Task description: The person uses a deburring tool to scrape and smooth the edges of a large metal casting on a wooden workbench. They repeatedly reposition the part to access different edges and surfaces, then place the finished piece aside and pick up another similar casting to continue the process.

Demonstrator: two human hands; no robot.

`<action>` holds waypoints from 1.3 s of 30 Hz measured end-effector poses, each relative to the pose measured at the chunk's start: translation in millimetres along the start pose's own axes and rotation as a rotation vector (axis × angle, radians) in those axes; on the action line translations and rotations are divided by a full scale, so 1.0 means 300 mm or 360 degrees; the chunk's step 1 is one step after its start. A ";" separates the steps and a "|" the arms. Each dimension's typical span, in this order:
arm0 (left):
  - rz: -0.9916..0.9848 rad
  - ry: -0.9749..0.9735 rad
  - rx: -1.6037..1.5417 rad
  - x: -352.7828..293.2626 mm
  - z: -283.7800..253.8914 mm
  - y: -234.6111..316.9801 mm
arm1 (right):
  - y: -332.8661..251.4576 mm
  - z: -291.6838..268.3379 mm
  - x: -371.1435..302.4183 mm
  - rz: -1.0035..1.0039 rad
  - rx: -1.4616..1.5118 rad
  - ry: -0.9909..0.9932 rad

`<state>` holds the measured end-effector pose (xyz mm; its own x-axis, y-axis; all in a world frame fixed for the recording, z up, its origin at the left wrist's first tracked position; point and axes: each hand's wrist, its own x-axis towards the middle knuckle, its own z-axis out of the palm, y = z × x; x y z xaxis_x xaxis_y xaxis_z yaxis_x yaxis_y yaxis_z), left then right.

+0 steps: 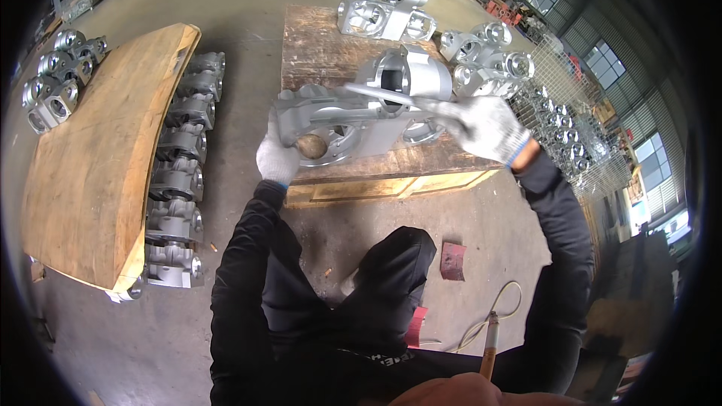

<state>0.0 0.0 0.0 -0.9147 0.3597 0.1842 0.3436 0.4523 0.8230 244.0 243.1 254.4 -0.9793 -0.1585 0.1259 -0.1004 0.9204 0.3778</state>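
A large silver metal casting with round bores lies on the near part of a wooden-topped platform. My left hand, in a white knit glove, is closed on the casting's left end, with the thumb up along its side. Beside it, a round brown thing shows at the left bore; its kind is not clear. My right hand, also gloved, is closed around a long, flat grey tool that looks like a file. Slightly blurred, the tool reaches leftward over the casting; whether it touches is hard to tell.
More castings stand at the platform's far end and right side. On the left, a wooden board has a row of castings along its edge. Wire baskets of parts stand at right. A red plate and a cable lie on the floor.
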 end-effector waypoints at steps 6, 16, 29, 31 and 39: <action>0.0052 0.0054 -0.0118 0.009 0.021 -0.012 | 0.016 0.058 0.057 -0.0108 -0.0354 0.0403; 0.0062 0.0046 -0.0088 0.007 0.023 -0.022 | 0.062 -0.044 0.164 0.0124 -0.0034 0.0083; 0.0124 0.0169 -0.0017 0.008 0.040 -0.022 | -0.073 -0.048 -0.084 0.0474 0.0141 -0.0085; 0.0055 0.0154 -0.0017 -0.009 0.040 -0.008 | -0.099 -0.052 -0.087 0.0333 0.0130 0.0143; 0.0061 0.0171 0.0122 -0.135 0.033 0.035 | -0.105 0.054 -0.163 0.0158 0.0207 0.0510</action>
<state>42.8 -1.8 -4.0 -0.9167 0.2904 0.2744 0.3902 0.5026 0.7714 292.1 227.7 221.5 -0.8825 -0.1509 0.4454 -0.0492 0.9715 0.2318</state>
